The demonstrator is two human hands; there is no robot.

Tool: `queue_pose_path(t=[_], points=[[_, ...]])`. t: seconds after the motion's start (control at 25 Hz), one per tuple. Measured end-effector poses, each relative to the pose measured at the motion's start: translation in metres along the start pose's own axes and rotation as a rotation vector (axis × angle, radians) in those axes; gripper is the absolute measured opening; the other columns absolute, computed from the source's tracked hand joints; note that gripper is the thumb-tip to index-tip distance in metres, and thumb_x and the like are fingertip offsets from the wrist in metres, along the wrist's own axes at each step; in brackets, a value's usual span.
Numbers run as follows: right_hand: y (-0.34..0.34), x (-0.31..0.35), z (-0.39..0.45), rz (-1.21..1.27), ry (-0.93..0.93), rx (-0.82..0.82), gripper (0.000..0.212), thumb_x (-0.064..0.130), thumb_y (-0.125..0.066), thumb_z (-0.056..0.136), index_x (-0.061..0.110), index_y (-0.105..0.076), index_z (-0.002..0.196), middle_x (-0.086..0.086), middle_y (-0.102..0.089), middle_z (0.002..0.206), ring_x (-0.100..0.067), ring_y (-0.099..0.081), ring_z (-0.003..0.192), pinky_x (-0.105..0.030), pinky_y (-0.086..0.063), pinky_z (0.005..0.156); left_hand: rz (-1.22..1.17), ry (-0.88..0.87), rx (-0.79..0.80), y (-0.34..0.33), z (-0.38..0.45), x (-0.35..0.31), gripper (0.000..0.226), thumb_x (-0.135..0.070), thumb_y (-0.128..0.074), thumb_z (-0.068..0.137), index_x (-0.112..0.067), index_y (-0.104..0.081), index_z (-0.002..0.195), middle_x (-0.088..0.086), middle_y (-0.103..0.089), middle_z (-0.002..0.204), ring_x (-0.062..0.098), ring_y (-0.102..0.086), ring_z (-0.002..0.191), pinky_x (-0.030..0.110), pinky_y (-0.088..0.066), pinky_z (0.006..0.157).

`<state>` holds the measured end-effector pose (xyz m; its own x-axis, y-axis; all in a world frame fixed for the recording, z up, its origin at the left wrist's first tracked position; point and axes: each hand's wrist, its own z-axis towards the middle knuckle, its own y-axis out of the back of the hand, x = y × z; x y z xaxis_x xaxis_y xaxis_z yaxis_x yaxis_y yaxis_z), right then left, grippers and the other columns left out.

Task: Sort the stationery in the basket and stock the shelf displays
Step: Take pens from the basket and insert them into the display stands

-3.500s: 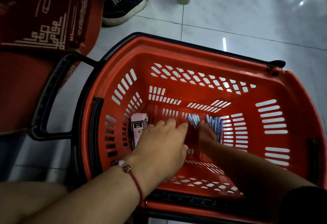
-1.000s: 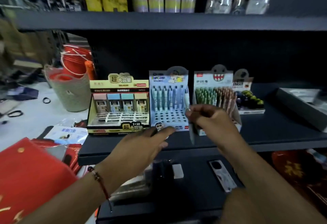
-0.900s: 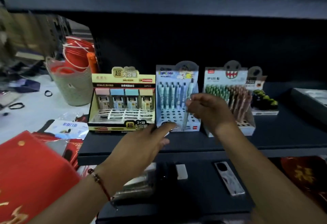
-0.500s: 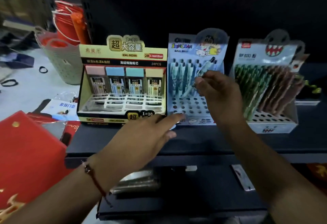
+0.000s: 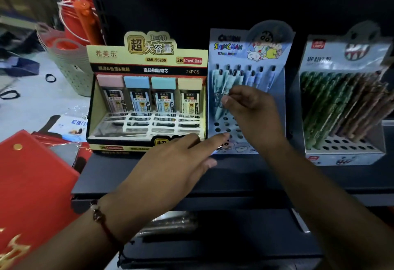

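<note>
Dark metal shelf [image 5: 245, 176] carries three cardboard displays side by side in front of you. Your right hand [image 5: 253, 116] is raised in front of the middle one, the pale blue cartoon pen display [image 5: 275, 60], with thumb and fingertips pinched together around the barrel of a light blue pen [image 5: 223, 90]. That pen leans among the others standing in the back rows of the display, and its lower end is hidden by your fingers, so whether it sits in a hole yet cannot be told. The front rows of holes [image 5: 221, 127] just below your hand are bare.

Your left hand [image 5: 170, 167] lies lower and to the left, palm down, fingers stretched out flat and holding nothing. Its fingertips reach the bottom front corner of the pen display, right where it meets the yellow lead refill box [image 5: 149, 56]. Whether they press on the card or only hover cannot be told. A red cord bracelet [image 5: 102, 222] circles that wrist.

The refill box holds four cases upright in its back row, capped pink, blue, teal and yellow, with white slots in front of them. On the far right stands a grey display [image 5: 341, 154] filled with slanted green and brown pens. At the left edge you have a red folder [image 5: 32, 184], and further back a grey perforated basket [image 5: 68, 67] on the pale floor.
</note>
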<state>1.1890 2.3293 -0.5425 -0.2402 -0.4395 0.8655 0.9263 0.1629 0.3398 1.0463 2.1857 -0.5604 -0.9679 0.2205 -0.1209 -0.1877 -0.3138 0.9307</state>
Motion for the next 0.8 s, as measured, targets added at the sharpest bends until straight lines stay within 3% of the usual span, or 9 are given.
queue_pose_path(t=[0.12,0.24,0.48,0.64,0.72,0.8], points=[[-0.006,-0.003,0.0,-0.054,-0.015,-0.002,0.026,0.023,-0.069,0.091,0.013,-0.07,0.115,0.011,-0.072,0.095,0.006,-0.067,0.088,-0.013,-0.053,0.079,-0.005,0.002,0.004,0.001,-0.002,-0.003,0.051,-0.046,-0.034,0.099,-0.039,-0.029,0.15,-0.015,-0.034,0.084,0.007,-0.031,0.063,0.024,-0.035,0.052],[-0.011,-0.006,-0.002,-0.126,0.0,0.001,0.021,0.023,-0.069,0.092,0.015,-0.072,0.111,0.016,-0.068,0.09,0.008,-0.065,0.086,-0.011,-0.052,0.079,-0.01,0.021,0.009,0.003,-0.004,-0.003,0.052,-0.047,-0.032,0.099,-0.041,-0.025,0.15,-0.016,-0.033,0.086,0.007,-0.032,0.065,0.023,-0.03,0.052],[-0.016,-0.004,-0.004,-0.119,-0.033,-0.01,0.028,0.023,-0.068,0.092,0.016,-0.068,0.119,0.006,-0.072,0.105,0.006,-0.064,0.091,-0.007,-0.049,0.077,-0.036,0.062,0.01,0.007,-0.002,-0.006,0.053,-0.05,-0.026,0.098,-0.045,-0.019,0.15,-0.014,-0.038,0.089,0.009,-0.037,0.066,0.026,-0.031,0.055],[0.0,0.008,-0.017,-0.037,-0.094,0.014,0.026,0.028,-0.066,0.093,0.025,-0.066,0.119,0.016,-0.068,0.101,0.001,-0.065,0.091,-0.025,-0.054,0.079,-0.098,0.08,-0.004,0.01,-0.001,-0.012,0.054,-0.052,-0.025,0.098,-0.047,-0.015,0.15,-0.01,-0.051,0.096,0.014,-0.052,0.076,0.03,-0.041,0.061],[0.019,0.017,-0.026,0.03,-0.198,0.104,0.018,0.028,-0.064,0.094,0.026,-0.069,0.111,0.009,-0.072,0.1,-0.01,-0.069,0.094,-0.031,-0.056,0.084,-0.168,0.11,-0.017,0.012,0.001,-0.014,0.055,-0.052,-0.026,0.098,-0.049,-0.009,0.15,-0.01,-0.055,0.116,0.016,-0.056,0.095,0.034,-0.048,0.074],[0.034,0.03,-0.039,0.189,-0.402,0.319,0.017,0.027,-0.063,0.094,0.023,-0.071,0.109,0.0,-0.075,0.1,-0.021,-0.071,0.097,-0.032,-0.058,0.081,-0.253,0.169,-0.019,0.017,0.002,-0.015,0.056,-0.051,-0.032,0.099,-0.051,-0.008,0.15,-0.01,-0.052,0.133,0.014,-0.053,0.111,0.031,-0.045,0.087]])
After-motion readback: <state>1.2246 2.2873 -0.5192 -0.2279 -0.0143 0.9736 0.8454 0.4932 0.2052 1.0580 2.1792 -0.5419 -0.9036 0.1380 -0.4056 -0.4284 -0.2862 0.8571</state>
